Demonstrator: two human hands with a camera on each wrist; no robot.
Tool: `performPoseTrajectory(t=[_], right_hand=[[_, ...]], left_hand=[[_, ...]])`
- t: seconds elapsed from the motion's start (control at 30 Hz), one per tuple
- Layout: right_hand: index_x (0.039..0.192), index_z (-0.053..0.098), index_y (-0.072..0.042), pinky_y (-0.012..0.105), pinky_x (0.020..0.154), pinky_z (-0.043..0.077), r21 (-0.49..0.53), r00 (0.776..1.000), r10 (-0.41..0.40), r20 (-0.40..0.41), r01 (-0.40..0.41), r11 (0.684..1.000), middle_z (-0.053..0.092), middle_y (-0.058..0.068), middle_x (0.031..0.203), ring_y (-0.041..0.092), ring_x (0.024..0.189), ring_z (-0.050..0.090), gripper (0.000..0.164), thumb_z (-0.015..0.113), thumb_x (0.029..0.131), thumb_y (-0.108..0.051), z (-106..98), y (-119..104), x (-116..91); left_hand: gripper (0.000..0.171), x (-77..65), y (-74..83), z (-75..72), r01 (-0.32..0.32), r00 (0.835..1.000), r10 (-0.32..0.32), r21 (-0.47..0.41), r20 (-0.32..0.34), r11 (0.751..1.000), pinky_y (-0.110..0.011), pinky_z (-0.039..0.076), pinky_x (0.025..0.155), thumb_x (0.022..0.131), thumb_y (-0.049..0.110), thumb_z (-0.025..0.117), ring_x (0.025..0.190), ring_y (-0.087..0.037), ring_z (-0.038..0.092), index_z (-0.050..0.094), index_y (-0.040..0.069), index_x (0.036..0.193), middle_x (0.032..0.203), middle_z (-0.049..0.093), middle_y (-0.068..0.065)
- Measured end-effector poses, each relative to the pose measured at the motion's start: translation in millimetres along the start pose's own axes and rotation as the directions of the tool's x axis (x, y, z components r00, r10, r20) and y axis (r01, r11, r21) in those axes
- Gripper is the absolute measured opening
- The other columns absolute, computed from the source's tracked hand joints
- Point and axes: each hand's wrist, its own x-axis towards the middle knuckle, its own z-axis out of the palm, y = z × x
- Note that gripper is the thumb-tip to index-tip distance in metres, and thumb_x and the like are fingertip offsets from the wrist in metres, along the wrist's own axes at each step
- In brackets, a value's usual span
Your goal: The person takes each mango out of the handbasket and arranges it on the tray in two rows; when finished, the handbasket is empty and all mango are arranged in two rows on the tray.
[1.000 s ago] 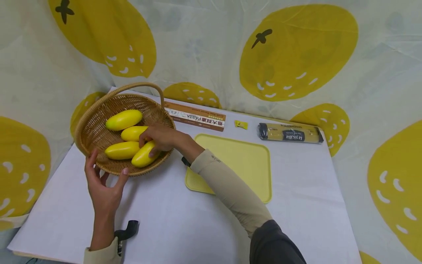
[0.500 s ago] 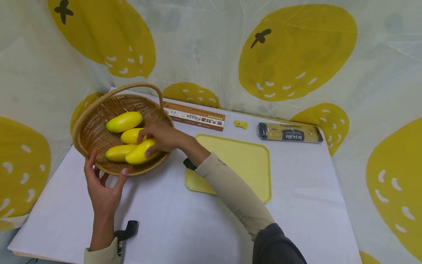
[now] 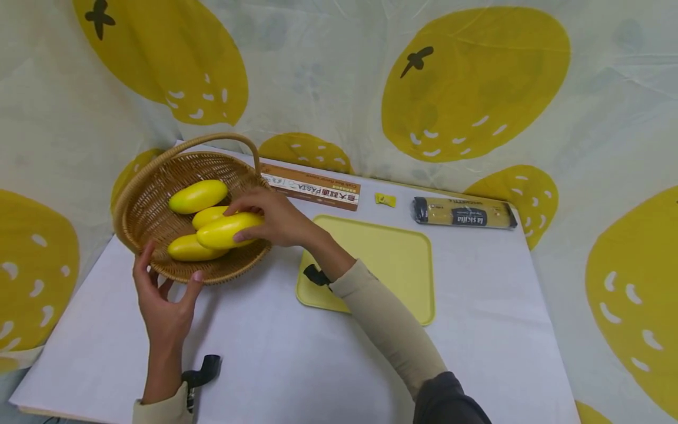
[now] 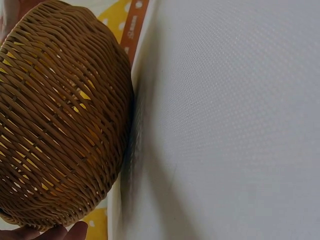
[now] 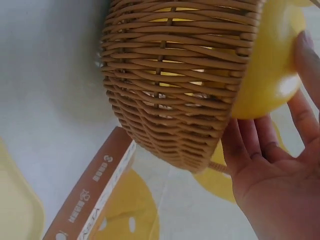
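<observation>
My right hand (image 3: 278,219) pinches a yellow mango (image 3: 225,231) between thumb and fingers, raised at the right side of the wicker basket (image 3: 249,259). Three more mangoes lie inside: a green-tipped one (image 3: 198,196) at the back, one (image 3: 208,218) partly hidden by the held fruit, and one (image 3: 192,248) at the front. With spread thumb and fingers my left hand (image 3: 168,315) grips the basket's near rim, and the basket tilts toward me. In the right wrist view, the held mango (image 5: 275,65) shows just past the rim, fingers beneath it.
A pale yellow tray (image 3: 392,271) lies right of the basket. Behind it are a pasta box (image 3: 318,187), a small yellow wrapped packet (image 3: 385,199) and a spaghetti pack (image 3: 466,212) along the white table's (image 3: 296,365) back edge. A patterned curtain (image 3: 328,70) hangs behind.
My right hand has lifted its mango from the basket's right side, swinging it level and slightly up over the other fruit. The left hand stays on the rim.
</observation>
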Motion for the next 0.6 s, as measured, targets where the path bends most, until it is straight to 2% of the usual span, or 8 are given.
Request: performPoseTrajectory(t=[0.13,0.3,0.43,0.6], right_hand=[[0.131,0.075,-0.024,0.021,0.097,0.05,0.066,0.994,0.022,-0.11,-0.015,0.998,0.069,-0.008,0.127,0.007,0.111,0.059,0.046,0.087,0.088,-0.033,-6,-1,-15],[0.13,0.075,-0.024,0.025,0.097,0.053,0.121,0.973,0.038,-0.228,-0.01,0.993,0.066,-0.006,0.117,0.009,0.107,0.059,0.046,0.088,0.087,-0.032,-14,2,-32],[0.131,0.075,-0.022,0.027,0.1,0.055,0.163,0.948,0.045,-0.316,0.007,0.987,0.067,-0.004,0.12,0.011,0.11,0.06,0.046,0.089,0.087,-0.028,-19,11,-47],[0.131,0.075,-0.022,0.03,0.101,0.056,0.2,0.922,0.08,-0.378,-0.003,0.98,0.068,-0.003,0.125,0.013,0.112,0.06,0.045,0.087,0.088,-0.025,-24,28,-65]], left_hand=[[0.096,0.0,-0.3,0.5,-0.011,1.0,0.011,-0.007,-0.003,1.0,-0.024,0.047,0.109,0.081,-0.001,0.082,0.145,-0.027,0.045,0.037,0.018,0.164,0.171,0.032,-0.003],[0.095,-0.6,0.0,0.4,-0.013,1.0,0.013,-0.021,-0.01,1.0,-0.024,0.047,0.109,0.081,0.0,0.081,0.145,-0.028,0.045,0.038,0.018,0.163,0.171,0.032,-0.004],[0.094,-0.9,0.8,1.3,-0.013,1.0,0.013,-0.022,-0.009,1.0,-0.025,0.047,0.109,0.082,0.001,0.081,0.145,-0.028,0.045,0.038,0.018,0.163,0.172,0.032,-0.004],[0.093,-1.2,1.6,1.5,-0.01,1.0,0.01,-0.008,-0.013,1.0,-0.024,0.047,0.109,0.082,0.002,0.081,0.145,-0.027,0.045,0.038,0.018,0.163,0.172,0.032,-0.003]])
